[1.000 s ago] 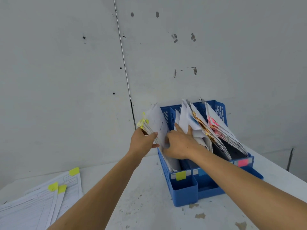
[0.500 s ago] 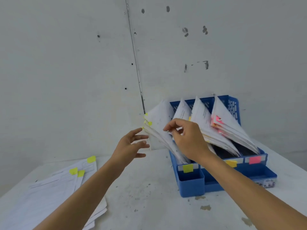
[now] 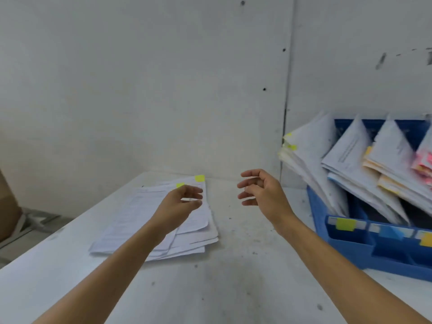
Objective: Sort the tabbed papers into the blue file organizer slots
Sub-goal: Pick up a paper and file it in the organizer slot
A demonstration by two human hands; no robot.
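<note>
Far left at 9 o'clock, a brown cardboard box (image 3: 6,206) pokes in past the edge of the white table (image 3: 222,288), and that edge runs on a diagonal from 8 o'clock up to the wall (image 3: 140,78).

Next comes the stack of tabbed papers (image 3: 140,220), lying flat on the table at 10 o'clock. Its long axis goes from 7 o'clock to 1 o'clock. The yellow tabs (image 3: 199,178) sit at the 1 o'clock end, close to the wall, and the sheets fan out a little along the right side.

The left hand (image 3: 177,204) hovers over the stack's tabbed half with its fingers loosely curled, thumb and fingertips apart, holding nothing. I can't tell whether it touches the top sheet.

At the centre, the right hand (image 3: 261,195) hangs over bare tabletop with relaxed, spread fingers, and it's empty too. There's open table between the stack and the organizer, and more across the whole 6 o'clock side.

At 3 o'clock is the blue file organizer (image 3: 350,251), cut off by the frame. Its slots are full of sheets leaning with their top corners toward 11 o'clock. The leftmost sheaf (image 3: 311,155) carries yellow tabs and hangs out over the organizer's left wall. On the front rail there's a yellow label (image 3: 345,224), then a blue label (image 3: 390,232).
</note>
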